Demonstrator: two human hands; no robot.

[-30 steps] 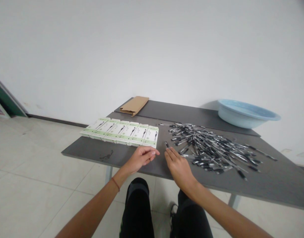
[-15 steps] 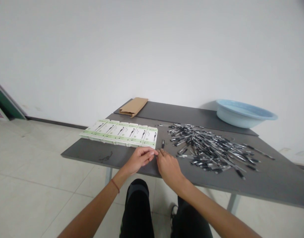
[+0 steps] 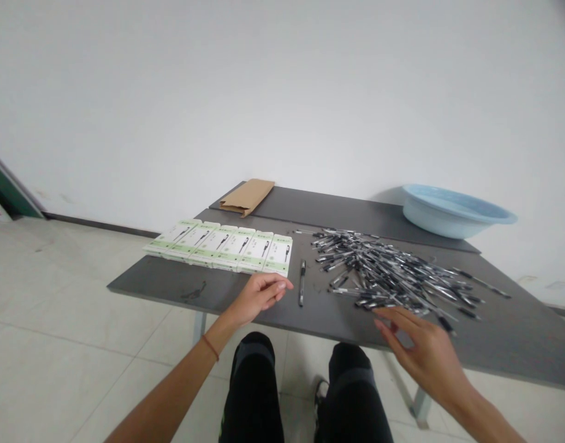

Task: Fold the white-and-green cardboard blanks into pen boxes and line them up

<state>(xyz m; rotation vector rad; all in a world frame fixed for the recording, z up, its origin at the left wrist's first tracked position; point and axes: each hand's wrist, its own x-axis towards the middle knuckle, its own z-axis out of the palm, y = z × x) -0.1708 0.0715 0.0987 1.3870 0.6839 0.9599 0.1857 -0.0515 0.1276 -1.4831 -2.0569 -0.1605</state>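
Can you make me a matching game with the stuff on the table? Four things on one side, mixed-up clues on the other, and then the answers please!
Things:
1. plastic basin
2. single pen
3. cartons
4. paper bag

Clues:
A. brown, at the back left of the table
B. lying alone, between the cartons and the pen heap
C. light blue, at the back right
D. white and green, lined up in a row

Right pairs:
1-C
2-B
3-D
4-A
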